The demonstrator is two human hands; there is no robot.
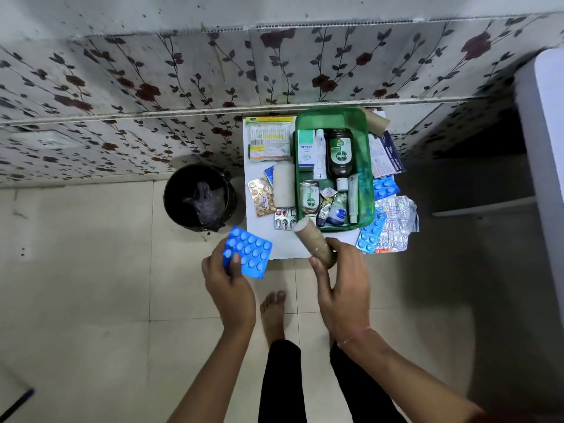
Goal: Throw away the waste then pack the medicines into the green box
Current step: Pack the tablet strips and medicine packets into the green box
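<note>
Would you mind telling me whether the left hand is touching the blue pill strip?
Touching. The head view shows the left hand gripping the blue pill strip, its thumb pressed on the strip's face.

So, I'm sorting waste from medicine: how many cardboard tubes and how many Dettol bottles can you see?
Cardboard tubes: 2
Dettol bottles: 2
Total: 4
</note>
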